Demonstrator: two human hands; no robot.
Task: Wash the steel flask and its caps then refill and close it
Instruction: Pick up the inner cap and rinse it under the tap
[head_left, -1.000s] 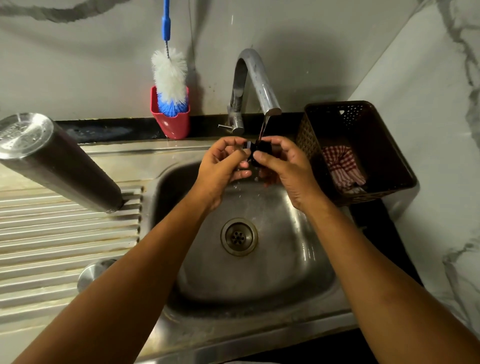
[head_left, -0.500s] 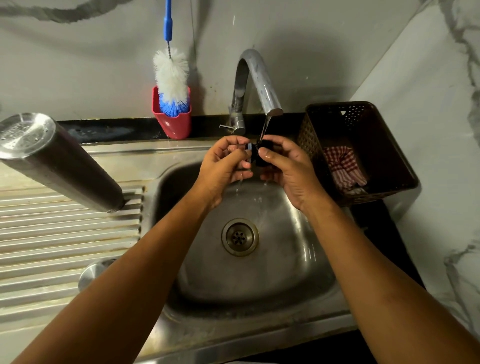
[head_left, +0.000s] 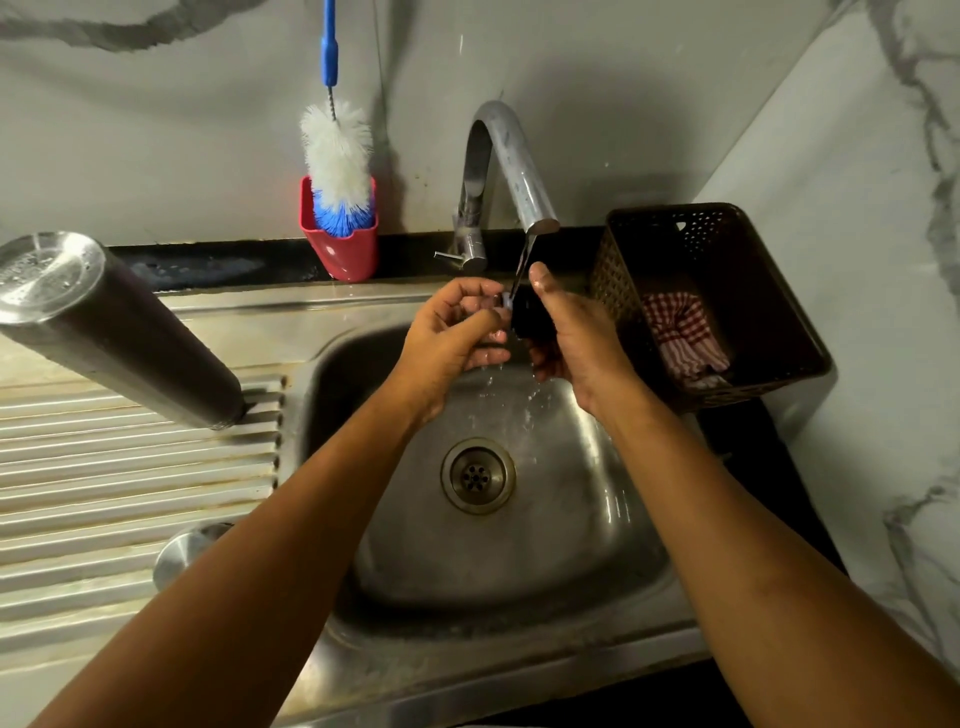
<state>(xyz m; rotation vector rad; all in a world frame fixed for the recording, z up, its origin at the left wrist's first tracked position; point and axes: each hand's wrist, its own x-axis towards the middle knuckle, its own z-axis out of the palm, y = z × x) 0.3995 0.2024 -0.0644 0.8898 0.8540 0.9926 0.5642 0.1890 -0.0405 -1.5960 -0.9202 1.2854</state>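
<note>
Water (head_left: 522, 260) wets the black cap (head_left: 527, 322). Right hand (head_left: 579, 345) wraps it, left hand (head_left: 454, 332) pinches its end. Light, hard, likely slippery: grip the sides.

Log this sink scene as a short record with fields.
right hand: grips the black cap under the tap
left hand: pinches the black cap's pale edge
tap: running; water lands on the black cap
flask: mouth down on the drainboard, base up
steel cap: on the drainboard, partly behind the left arm
brush: upright in the red holder
basket: right of the sink, checked cloth inside
</note>
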